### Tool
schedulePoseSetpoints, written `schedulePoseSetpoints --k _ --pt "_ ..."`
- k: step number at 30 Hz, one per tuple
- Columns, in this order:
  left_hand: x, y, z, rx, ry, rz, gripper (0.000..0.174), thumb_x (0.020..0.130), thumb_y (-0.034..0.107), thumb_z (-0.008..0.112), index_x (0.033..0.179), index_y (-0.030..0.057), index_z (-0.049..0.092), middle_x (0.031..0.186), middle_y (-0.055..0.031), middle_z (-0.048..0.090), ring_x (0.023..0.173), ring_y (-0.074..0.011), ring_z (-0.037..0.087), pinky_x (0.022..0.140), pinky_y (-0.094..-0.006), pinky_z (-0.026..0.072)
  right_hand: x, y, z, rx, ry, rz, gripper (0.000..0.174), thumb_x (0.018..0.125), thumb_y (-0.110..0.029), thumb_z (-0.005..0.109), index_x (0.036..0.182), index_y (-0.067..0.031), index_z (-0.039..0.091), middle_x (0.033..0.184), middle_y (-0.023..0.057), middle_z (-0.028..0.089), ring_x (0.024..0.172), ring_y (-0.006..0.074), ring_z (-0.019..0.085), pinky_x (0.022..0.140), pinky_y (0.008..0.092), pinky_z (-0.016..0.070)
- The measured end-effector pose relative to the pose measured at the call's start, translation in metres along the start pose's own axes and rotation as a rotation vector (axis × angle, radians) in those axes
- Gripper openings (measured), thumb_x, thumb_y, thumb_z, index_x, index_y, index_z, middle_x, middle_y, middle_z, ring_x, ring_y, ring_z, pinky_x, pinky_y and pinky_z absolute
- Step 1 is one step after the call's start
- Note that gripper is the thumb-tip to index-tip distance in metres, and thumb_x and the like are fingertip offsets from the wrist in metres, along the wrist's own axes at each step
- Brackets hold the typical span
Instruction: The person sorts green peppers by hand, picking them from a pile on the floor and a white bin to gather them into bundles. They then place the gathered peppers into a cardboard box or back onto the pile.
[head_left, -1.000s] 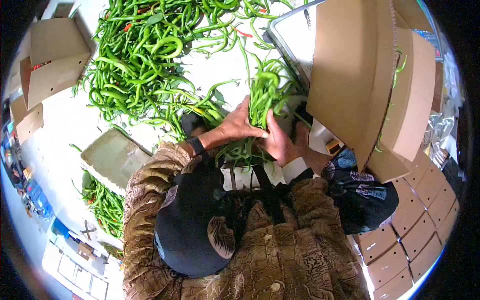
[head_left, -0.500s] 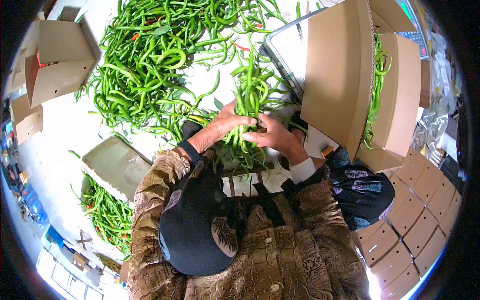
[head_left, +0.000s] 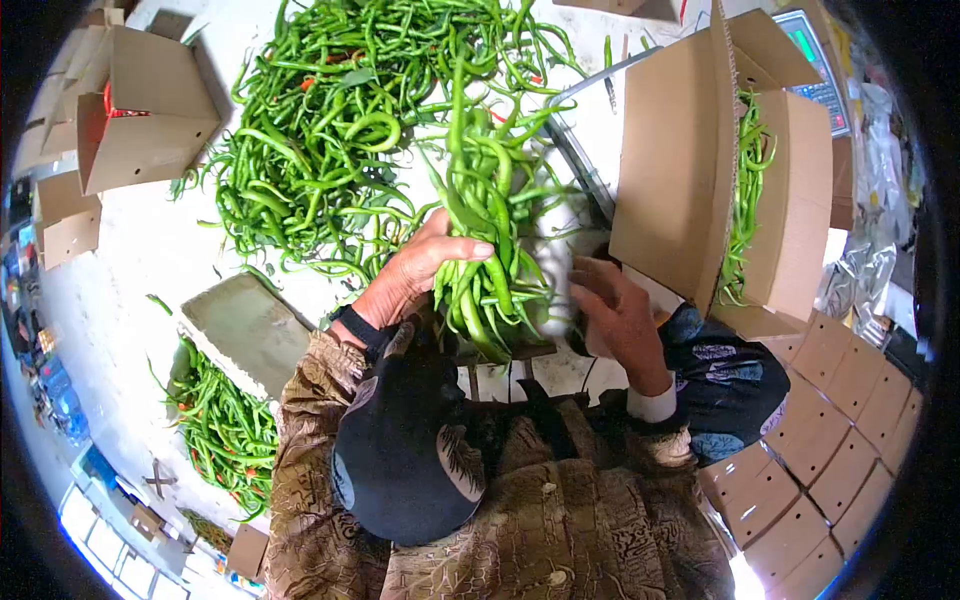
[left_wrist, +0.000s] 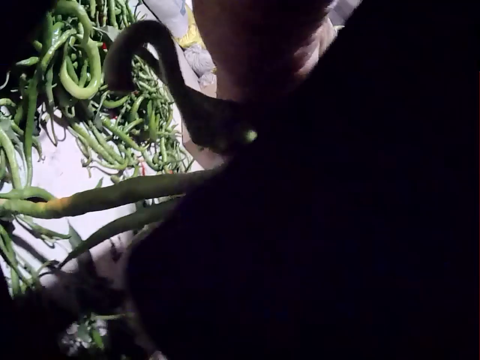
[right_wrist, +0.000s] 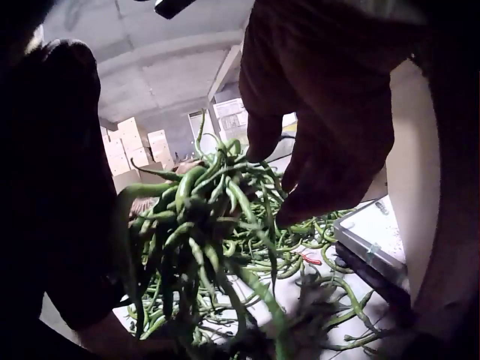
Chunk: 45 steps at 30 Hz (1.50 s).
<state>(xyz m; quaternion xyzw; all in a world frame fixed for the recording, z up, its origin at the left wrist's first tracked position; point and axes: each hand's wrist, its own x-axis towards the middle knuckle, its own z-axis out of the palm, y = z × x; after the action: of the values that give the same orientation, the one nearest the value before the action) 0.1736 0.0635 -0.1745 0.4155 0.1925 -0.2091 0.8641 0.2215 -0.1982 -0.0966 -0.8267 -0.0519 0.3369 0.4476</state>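
A thick bunch of long green chili peppers (head_left: 490, 215) stands in front of the person's body in the head view. My left hand (head_left: 425, 262) grips it from the left, its thumb laid across the front. To the right of the bunch, my right hand (head_left: 622, 315) is apart from it, fingers loosely bent. From the right wrist view, the bunch (right_wrist: 195, 202) hangs with curved tips in all directions, close by the loose fingers of the right hand (right_wrist: 322, 105). The left wrist view is mostly dark, with a few chili peppers (left_wrist: 112, 196) jutting out at the left.
A large heap of chili peppers (head_left: 310, 150) covers the floor ahead. At the right stands an open cardboard box (head_left: 670, 170) with chili peppers inside, on a scale (head_left: 585, 165). A shallow pale tray (head_left: 245, 325) lies at the left beside another heap (head_left: 225, 425). Stacked cartons (head_left: 800, 470) stand lower right.
Both hands were on the bunch before. The right hand has let go and moved right and down, while the left hand has brought the bunch slightly left.
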Motion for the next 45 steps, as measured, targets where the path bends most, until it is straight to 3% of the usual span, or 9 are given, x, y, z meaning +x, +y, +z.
schedulePoseSetpoints --k 12,13,21,26,34,38,40,43,45 --pt "-0.067 0.114 0.042 -0.179 0.017 0.380 0.085 0.068 0.026 0.073 0.138 -0.0025 0.035 0.121 -0.0167 0.056 0.108 -0.0290 0.058 0.095 -0.0407 0.0495 -0.048 -0.009 0.001 -0.135 -0.098 -0.292 0.034 0.088 -0.014 0.066 0.119 0.0009 0.059 0.105 0.0125 0.068 0.098 0.0165 0.063 0.088 0.0297 0.0488" --pt "-0.070 0.119 0.038 -0.140 0.052 0.452 0.086 0.067 0.026 0.073 0.138 -0.0023 0.034 0.119 -0.0162 0.056 0.105 -0.0290 0.059 0.093 -0.0409 0.0505 -0.053 -0.012 0.004 0.065 -0.121 -0.128 0.036 0.089 -0.014 0.065 0.121 -0.0002 0.058 0.105 0.0116 0.068 0.096 0.0164 0.064 0.085 0.0285 0.0494" --pt "-0.179 0.157 0.035 -0.409 0.032 0.816 0.052 0.073 0.030 0.069 0.111 -0.0052 0.060 0.097 -0.0157 0.068 0.082 -0.0255 0.069 0.080 -0.0378 0.0585 -0.064 0.006 0.019 0.135 -0.222 -0.182 0.036 0.092 -0.016 0.061 0.122 0.0026 0.057 0.106 0.0111 0.067 0.099 0.0178 0.064 0.087 0.0284 0.0488" --pt "-0.301 0.123 -0.020 -0.380 0.456 1.124 0.039 0.073 0.036 0.074 0.096 0.0064 0.063 0.086 -0.0051 0.065 0.080 -0.0163 0.065 0.073 -0.0318 0.0561 -0.093 -0.042 0.036 -0.264 -0.258 -0.335 0.038 0.085 -0.003 0.057 0.122 0.0044 0.056 0.116 0.0109 0.064 0.106 0.0200 0.059 0.091 0.0313 0.0459" --pt "-0.503 0.006 -0.053 -0.244 0.937 1.328 0.045 0.086 0.035 0.061 0.109 -0.0034 0.061 0.098 -0.0144 0.068 0.084 -0.0257 0.067 0.081 -0.0395 0.0561 -0.016 0.094 0.031 -0.562 -0.383 -0.559 0.040 0.084 -0.004 0.058 0.124 0.0039 0.055 0.116 0.0095 0.064 0.105 0.0222 0.059 0.092 0.0323 0.0455" --pt "-0.573 -0.078 -0.103 -0.557 1.086 1.092 0.036 0.089 0.031 0.066 0.109 0.0018 0.063 0.102 -0.0113 0.068 0.087 -0.0229 0.068 0.080 -0.0403 0.0577 0.006 0.164 0.034 -0.710 -0.405 -0.653 0.042 0.083 -0.004 0.059 0.124 0.0036 0.054 0.116 0.0087 0.064 0.104 0.0235 0.059 0.092 0.0328 0.0454" --pt "-0.586 -0.098 -0.110 -0.462 1.419 0.830 0.038 0.088 0.035 0.068 0.108 0.0038 0.063 0.097 -0.0080 0.069 0.083 -0.0212 0.068 0.071 -0.0373 0.0584 0.021 0.210 0.012 -0.778 -0.415 -0.702 0.043 0.083 -0.005 0.059 0.125 0.0035 0.053 0.116 0.0083 0.064 0.104 0.0242 0.059 0.092 0.0331 0.0453" --pt "-0.635 -0.187 -0.176 -0.513 1.658 0.448 0.054 0.088 0.039 0.068 0.123 0.0011 0.054 0.106 -0.0121 0.066 0.092 -0.0242 0.066 0.075 -0.0405 0.0567 -0.021 0.133 0.044 -0.377 -0.327 -0.521 0.045 0.083 -0.009 0.061 0.125 0.0036 0.051 0.120 0.0118 0.061 0.101 0.0286 0.059 0.092 0.0346 0.0447" --pt "-0.630 -0.206 -0.156 0.138 2.099 0.417 0.063 0.087 0.041 0.068 0.129 -0.0016 0.050 0.113 -0.0153 0.063 0.102 -0.0286 0.062 0.082 -0.0437 0.0529 -0.031 0.107 0.042 -0.321 -0.357 -0.450 0.047 0.084 -0.011 0.061 0.127 0.0039 0.049 0.122 0.0140 0.058 0.104 0.0285 0.057 0.093 0.0347 0.0438"
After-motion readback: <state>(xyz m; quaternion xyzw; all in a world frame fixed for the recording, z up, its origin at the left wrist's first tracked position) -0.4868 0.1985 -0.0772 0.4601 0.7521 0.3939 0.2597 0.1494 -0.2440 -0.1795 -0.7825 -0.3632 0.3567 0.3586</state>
